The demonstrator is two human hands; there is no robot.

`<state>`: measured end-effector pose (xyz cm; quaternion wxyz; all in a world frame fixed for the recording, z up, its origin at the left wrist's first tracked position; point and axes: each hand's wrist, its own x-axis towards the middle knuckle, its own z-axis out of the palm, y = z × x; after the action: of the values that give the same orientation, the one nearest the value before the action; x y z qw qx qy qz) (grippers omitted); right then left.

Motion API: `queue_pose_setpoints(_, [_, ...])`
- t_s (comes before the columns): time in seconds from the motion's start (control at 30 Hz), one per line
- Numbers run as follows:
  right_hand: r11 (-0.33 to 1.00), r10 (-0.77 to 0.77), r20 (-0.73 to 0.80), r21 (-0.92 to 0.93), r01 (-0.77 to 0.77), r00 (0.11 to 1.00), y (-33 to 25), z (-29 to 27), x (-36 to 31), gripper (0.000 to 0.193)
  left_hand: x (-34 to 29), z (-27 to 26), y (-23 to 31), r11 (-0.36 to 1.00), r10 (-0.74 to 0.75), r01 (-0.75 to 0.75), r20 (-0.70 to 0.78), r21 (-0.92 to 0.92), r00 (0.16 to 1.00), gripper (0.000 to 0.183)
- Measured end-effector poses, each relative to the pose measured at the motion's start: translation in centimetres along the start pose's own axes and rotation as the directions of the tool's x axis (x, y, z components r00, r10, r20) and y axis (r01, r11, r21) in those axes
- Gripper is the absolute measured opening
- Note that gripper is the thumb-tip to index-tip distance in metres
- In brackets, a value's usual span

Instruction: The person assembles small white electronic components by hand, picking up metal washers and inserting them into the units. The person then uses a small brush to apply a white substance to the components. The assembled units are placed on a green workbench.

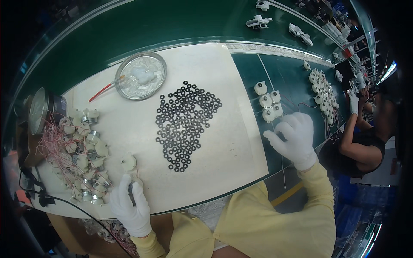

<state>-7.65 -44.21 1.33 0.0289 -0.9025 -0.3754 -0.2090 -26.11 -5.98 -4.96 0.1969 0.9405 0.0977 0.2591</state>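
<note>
My left hand (pixel 130 207), in a white glove, is at the front left of the white sheet. Its thumb and fingers close round a narrow dark grey piece (pixel 132 194), mostly hidden by the glove. Just beyond the fingertips sits a round cream motor (pixel 128 163); whether they touch it I cannot tell. My right hand (pixel 294 139), also gloved, hovers over the green tabletop at the right, fingers curved, with a gap between thumb and forefinger. Several cream motors with black rings (pixel 266 101) stand just past it. A thin wire (pixel 283 174) hangs below this hand over the table edge.
Many black rings (pixel 185 124) lie across the white sheet (pixel 228 150). Behind them is a round dish (pixel 161 84) of whitish grease with a red-handled brush (pixel 101 92). Wired motors (pixel 81 159) pile up at left beside a tin (pixel 41 109). More motors (pixel 322 94) and a co-worker (pixel 361 142) are at right.
</note>
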Motion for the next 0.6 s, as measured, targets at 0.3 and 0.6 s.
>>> queue_pose_setpoints(0.3, [0.988, 0.153, 0.094, 0.015, -0.155, 0.984, 2.1, 1.2, -2.0, 0.027, 0.1, 0.1, 0.1, 1.000, -0.009, 0.009, 0.015, 0.021, 1.000, 0.034])
queue_pose_setpoints(0.6, [0.984, 0.155, 0.141, 0.063, -0.165, 0.978, 3.9, 0.8, -0.8, 0.012, 0.2, -0.1, 0.5, 1.000, 0.012, -0.012, 0.004, 0.014, 1.000, 0.033])
